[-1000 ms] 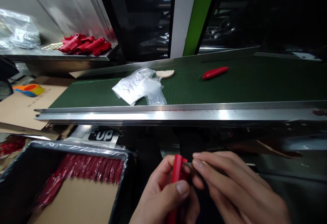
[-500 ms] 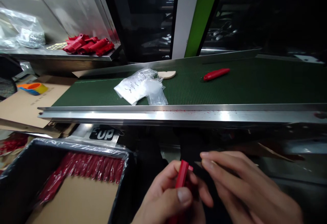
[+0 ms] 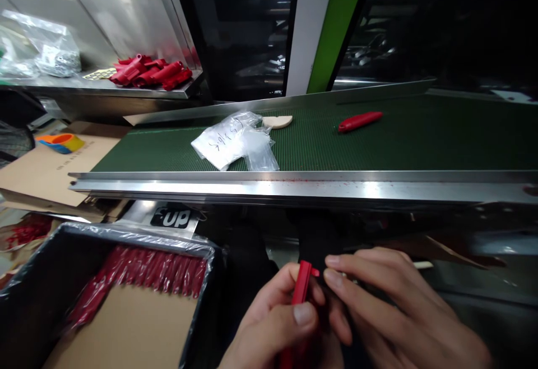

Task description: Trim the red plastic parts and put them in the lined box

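Note:
My left hand (image 3: 273, 321) is closed around a red plastic part (image 3: 301, 283), which stands upright between thumb and fingers. A small red tab sticks out from its upper right side. Close beside that tab, my right hand (image 3: 395, 301) has its thumb and fingers pinched together on a thin blade-like tool, mostly hidden by the fingers. A pale stick-like end (image 3: 422, 265) shows behind the right hand; whether it belongs to the tool I cannot tell.
Across the front runs a green conveyor belt (image 3: 311, 147) with a metal rail (image 3: 315, 188). On it lie plastic bags (image 3: 227, 140), a pale half-round piece (image 3: 278, 121) and a red handle-like part (image 3: 360, 121). Red parts (image 3: 151, 72) pile on a shelf; a lined bin (image 3: 210, 279) holds wrapped red parts.
My right fingertips have moved slightly left, nearer the red part's tab. The pale end behind the right hand has come into sight. The view has shifted a little.

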{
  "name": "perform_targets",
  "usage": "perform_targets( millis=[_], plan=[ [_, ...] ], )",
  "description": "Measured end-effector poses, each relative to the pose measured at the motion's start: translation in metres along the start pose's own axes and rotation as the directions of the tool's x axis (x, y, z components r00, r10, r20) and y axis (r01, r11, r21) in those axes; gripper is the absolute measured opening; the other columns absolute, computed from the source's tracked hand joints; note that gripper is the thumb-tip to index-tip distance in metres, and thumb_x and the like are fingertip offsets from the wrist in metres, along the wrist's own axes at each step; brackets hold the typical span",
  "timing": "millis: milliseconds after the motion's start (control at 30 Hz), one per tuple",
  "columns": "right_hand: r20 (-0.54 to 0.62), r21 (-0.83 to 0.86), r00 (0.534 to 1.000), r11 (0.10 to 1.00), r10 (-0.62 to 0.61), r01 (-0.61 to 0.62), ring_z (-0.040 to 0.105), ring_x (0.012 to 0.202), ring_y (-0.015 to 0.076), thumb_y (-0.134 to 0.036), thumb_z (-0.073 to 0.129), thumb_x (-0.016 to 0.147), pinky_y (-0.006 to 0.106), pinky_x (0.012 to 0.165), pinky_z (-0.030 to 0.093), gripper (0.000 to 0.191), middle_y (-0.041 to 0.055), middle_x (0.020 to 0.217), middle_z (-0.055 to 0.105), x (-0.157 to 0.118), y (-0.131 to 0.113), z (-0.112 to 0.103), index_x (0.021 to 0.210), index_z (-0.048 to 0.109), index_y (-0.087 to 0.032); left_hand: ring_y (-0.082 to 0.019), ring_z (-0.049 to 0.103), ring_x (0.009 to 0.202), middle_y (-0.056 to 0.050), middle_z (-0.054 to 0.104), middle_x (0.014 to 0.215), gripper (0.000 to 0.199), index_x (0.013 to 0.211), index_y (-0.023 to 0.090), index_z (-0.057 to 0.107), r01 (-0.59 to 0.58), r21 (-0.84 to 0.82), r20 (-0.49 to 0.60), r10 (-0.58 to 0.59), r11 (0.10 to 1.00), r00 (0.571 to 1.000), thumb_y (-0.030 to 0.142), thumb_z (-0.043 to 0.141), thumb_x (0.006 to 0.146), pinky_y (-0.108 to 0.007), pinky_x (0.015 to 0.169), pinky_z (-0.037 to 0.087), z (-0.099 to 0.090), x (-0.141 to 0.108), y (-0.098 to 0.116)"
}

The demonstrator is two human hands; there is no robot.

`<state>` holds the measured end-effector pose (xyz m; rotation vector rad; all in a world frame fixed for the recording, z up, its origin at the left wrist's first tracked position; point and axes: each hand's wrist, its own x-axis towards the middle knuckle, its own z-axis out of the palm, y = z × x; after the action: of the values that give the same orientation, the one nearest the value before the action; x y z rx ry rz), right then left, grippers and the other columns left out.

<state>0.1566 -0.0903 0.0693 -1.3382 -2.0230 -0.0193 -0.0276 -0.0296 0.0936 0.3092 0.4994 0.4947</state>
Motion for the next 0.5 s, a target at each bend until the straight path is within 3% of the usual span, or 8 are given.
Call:
perform_targets(
  millis=[200,500],
  plan=[
    [-0.003,0.020,1.000,1.000,-0.024,0.024,0.054,0.111,0.0263,0.000,0.058,0.083,0.044,0.089,0.048,0.046,0.0112,0.125,0.060,0.0007,0.0000,0.0008,0.126,0.062,-0.016,-0.007,0.047,0.055,-0.006,0.066,0.083,0.024,0.090,0.016,0.059,0.023,-0.027,0.039,-0.022,0.999,0.999,0.032,0.073,0.079,-0.020,0.054,0.030,-0.0010,0.0009,0.0013],
    [-0.044,0.037,0.999,0.999,-0.013,0.014,0.054,0.111,0.0254,0.001,0.058,0.084,0.043,0.091,0.047,0.043,0.0109,0.123,0.060,0.0042,-0.0026,0.0021,0.123,0.063,-0.014,-0.007,0.051,0.057,-0.006,0.066,0.082,0.027,0.087,0.015,0.058,0.019,-0.026,0.061,-0.017,0.999,0.998,0.033,0.075,0.077,-0.020,0.065,0.037,-0.0037,0.0011,0.0005]
  ],
)
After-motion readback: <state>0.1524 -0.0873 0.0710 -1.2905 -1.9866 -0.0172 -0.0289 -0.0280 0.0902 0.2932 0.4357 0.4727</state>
